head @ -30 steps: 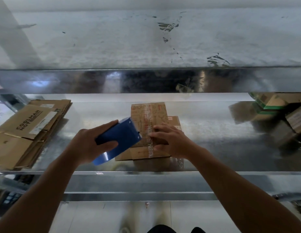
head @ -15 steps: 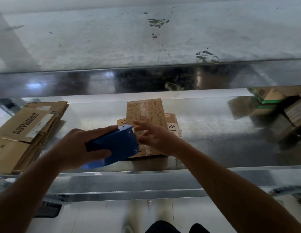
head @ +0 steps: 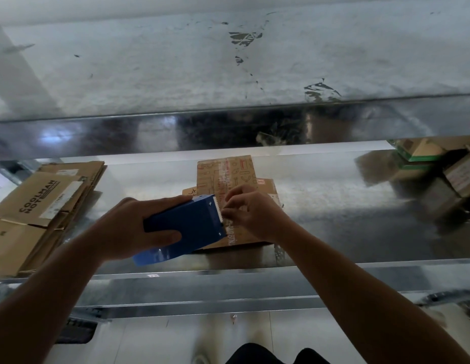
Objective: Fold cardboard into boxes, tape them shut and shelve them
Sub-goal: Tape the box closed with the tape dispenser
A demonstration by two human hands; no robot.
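Head view: the left grip (head: 128, 227) is wrapped around a blue tape dispenser (head: 186, 228), thumb on its near side and fingers over the top, holding it just above the shelf (head: 333, 206). The right grip (head: 252, 214) meets it at the toothed edge. Its fingertips (head: 228, 210) are pinched together there, most likely on the tape end, though clear tape is too hard to make out at that spot to be sure.

Just beyond both grips stands a small printed box (head: 226, 174), already folded into shape. It sits on the shelf near the middle, with another piece of cardboard (head: 266, 187) touching it on the right. A glossy strip (head: 224, 179) seems to run along the box's top seam, so it may be partly taped already. I judge the step in hand to be drawing out fresh tape for another pass on this box.

Farther out, a stack of flat cardboard (head: 44, 206) lies at the left end of the shelf, none of it folded yet. At the right end several made-up boxes (head: 439, 164) are piled together. So some boxes look finished and shelved, one is at the taping stage, and a good pile is left to fold, tape and put away.
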